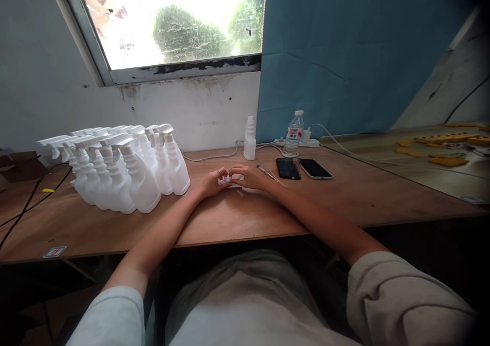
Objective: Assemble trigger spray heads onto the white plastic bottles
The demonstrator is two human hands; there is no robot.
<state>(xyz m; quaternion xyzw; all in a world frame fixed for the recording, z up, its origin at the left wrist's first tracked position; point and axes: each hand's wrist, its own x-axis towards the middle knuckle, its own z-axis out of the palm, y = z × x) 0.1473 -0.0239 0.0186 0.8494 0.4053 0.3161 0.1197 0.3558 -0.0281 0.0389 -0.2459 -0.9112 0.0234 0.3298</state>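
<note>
My left hand [213, 182] and my right hand [251, 176] meet over the middle of the wooden table. The fingers of both are closed around a small white plastic piece [225, 180]; much of it is hidden, so its kind is unclear. Under the right fingers a flat white edge [237, 181] shows on the wood. Beyond the hands stands a white bottle [250, 141] with a bare neck and no sprayer on it. To the left, several white spray bottles [140, 180] with trigger heads stand upright in a tight group.
Right of my hands lie a pen-like tool [267, 172], a dark phone [288, 168] and a light-rimmed phone [316, 168]. A clear water bottle [294, 134] stands by a power strip [312, 143] with a white cable. Black cables [28, 205] cross the table's left end.
</note>
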